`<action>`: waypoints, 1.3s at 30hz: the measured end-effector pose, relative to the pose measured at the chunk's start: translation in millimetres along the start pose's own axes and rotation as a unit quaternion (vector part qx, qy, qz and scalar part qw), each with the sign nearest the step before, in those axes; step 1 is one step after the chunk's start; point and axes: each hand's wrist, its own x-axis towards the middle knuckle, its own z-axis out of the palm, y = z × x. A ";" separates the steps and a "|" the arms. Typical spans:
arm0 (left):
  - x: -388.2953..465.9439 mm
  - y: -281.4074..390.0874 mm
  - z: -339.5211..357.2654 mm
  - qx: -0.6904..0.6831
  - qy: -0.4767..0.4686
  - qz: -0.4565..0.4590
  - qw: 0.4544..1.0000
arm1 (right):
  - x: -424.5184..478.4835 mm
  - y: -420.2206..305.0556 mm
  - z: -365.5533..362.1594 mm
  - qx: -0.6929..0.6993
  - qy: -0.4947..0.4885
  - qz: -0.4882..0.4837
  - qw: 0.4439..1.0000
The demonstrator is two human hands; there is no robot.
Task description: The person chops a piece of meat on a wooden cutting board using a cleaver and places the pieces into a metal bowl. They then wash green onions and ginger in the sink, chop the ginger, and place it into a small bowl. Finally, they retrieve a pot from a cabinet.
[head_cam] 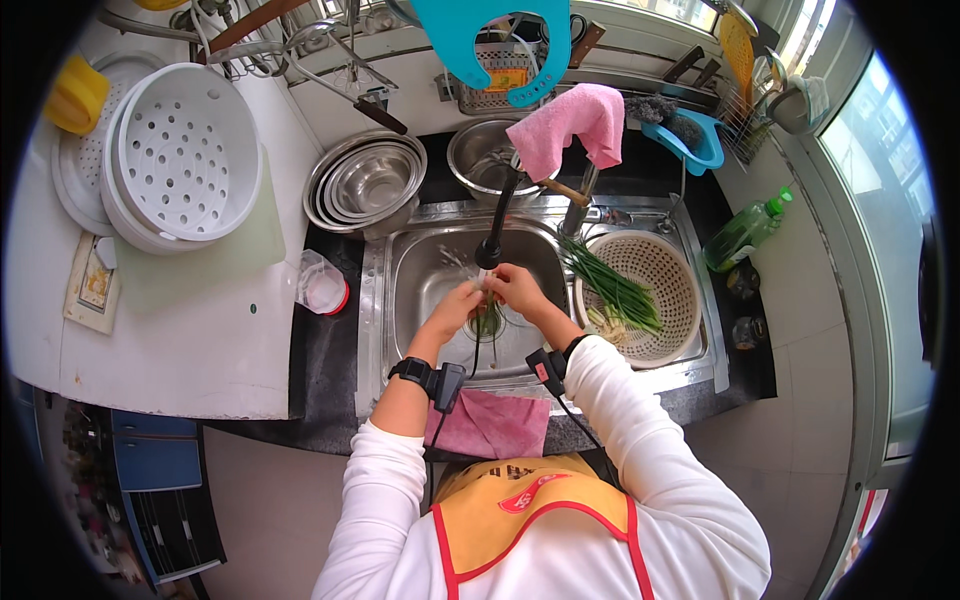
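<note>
Under the black faucet spout (489,253), my left hand (456,309) and my right hand (517,289) meet over the sink basin (420,330). Water runs from the spout onto my fingers and splashes to the left. Both hands pinch a few thin green onions (489,313), whose green parts hang toward the drain; my fingers hide part of them. In the right-hand bowl of the sink, a beige plastic colander (681,304) holds a bunch of green onions (611,283), with pale root ends toward the front.
Nested steel bowls (371,180) stand left of the faucet, near a plastic jar (322,283). A pink cloth (574,127) drapes over the faucet; another pink cloth (491,424) lies on the front edge. Right are a green bottle (742,234) and a blue holder (694,154). White steamer baskets (180,150) stand left.
</note>
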 end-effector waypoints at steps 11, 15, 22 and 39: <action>3.6 10.4 5.8 0.027 -0.014 0.033 0.999 | 10.5 -10.7 -0.3 0.036 -0.025 0.014 0.999; 6.0 18.3 7.1 0.116 -0.035 0.057 0.991 | 8.2 -10.4 -1.7 0.064 -0.013 0.024 0.998; 9.2 7.4 3.2 0.222 0.013 0.141 0.965 | 7.0 -19.4 -1.3 0.013 -0.043 0.079 0.996; -21.1 -45.9 -43.0 0.431 0.009 -0.034 0.902 | 5.7 -39.2 -38.6 0.135 0.095 0.010 0.986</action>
